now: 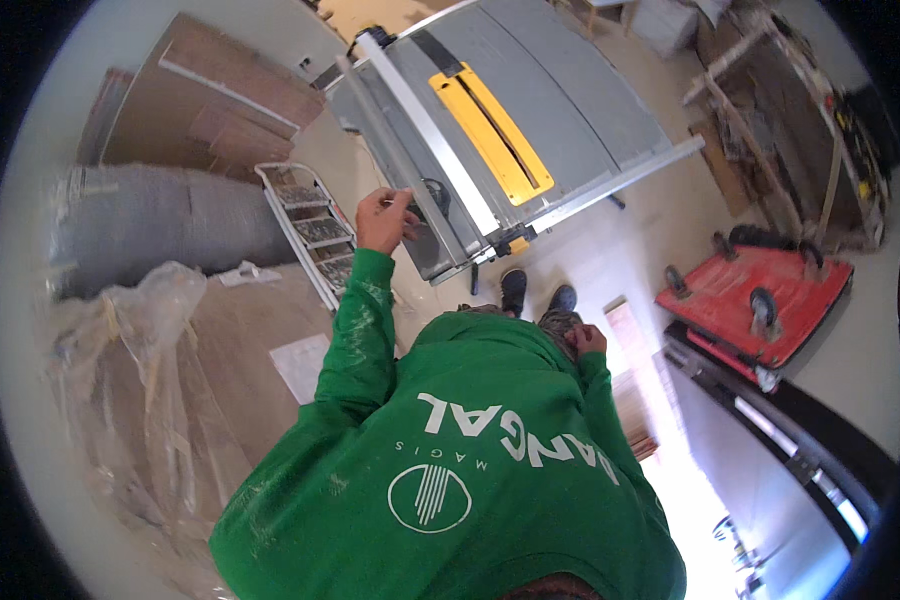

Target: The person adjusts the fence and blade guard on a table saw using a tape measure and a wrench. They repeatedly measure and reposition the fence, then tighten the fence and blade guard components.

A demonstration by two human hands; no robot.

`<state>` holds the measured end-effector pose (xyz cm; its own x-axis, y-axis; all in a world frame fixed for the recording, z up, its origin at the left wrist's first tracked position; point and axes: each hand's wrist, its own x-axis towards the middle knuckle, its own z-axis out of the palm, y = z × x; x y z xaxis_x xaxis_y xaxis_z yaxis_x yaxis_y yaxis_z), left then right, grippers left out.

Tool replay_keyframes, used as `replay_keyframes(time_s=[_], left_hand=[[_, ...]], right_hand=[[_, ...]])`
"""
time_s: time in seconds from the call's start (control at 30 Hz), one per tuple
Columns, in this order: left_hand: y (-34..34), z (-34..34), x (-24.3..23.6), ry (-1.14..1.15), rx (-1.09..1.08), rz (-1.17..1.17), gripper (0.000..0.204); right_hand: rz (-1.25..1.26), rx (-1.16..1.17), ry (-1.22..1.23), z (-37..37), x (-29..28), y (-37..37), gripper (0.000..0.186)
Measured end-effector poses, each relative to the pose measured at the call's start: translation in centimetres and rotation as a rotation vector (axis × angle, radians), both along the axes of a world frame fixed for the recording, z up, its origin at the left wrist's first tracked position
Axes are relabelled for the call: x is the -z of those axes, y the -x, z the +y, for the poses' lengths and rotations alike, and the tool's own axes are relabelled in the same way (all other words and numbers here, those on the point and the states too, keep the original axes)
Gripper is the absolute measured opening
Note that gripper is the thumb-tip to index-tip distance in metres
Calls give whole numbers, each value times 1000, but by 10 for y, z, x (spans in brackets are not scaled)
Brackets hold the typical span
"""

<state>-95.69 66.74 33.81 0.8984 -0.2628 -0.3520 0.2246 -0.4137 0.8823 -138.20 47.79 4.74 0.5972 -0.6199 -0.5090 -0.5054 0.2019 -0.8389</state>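
Note:
A table saw with a grey top stands in front of me, a yellow insert around its blade slot. Left of the insert, a pale metal fence runs across the top. My left hand is at the saw's left edge, beside a grey strip and a dark curved part. Its fingers are bent together; what they hold, if anything, is too small to tell. Down by my hip, my right hand is curled against grey clothing, its fingers partly hidden.
A white step stool stands left of the saw. Wrapped grey rolls and plastic sheeting lie farther left, with boards against the wall. At right are a red wheeled dolly and a wooden frame.

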Motion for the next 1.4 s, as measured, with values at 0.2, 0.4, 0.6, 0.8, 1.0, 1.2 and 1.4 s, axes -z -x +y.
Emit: replay_keyframes(time_s=[0.2,0.4,0.6,0.8,1.0,1.2,1.4], left_hand=[[5,82,49,-160,-101,59,33],[39,108,89,-211,-52,212,33],[43,111,100,-208,42,276,32],[30,100,105,-194,88,257,33],[30,87,108,-192,98,240,33],[31,87,111,-189,92,238,32],[32,82,121,-216,41,199,31]], right_hand=[[-18,151,-227,-26,2,4,19],[5,40,-231,-30,9,-12,15],[167,8,-110,-27,6,-13,20],[13,-2,-206,-31,-4,-10,20],[33,120,-242,-33,10,-6,19],[-87,98,64,-32,-62,-56,16],[-358,-261,717,-30,-225,-208,25]])
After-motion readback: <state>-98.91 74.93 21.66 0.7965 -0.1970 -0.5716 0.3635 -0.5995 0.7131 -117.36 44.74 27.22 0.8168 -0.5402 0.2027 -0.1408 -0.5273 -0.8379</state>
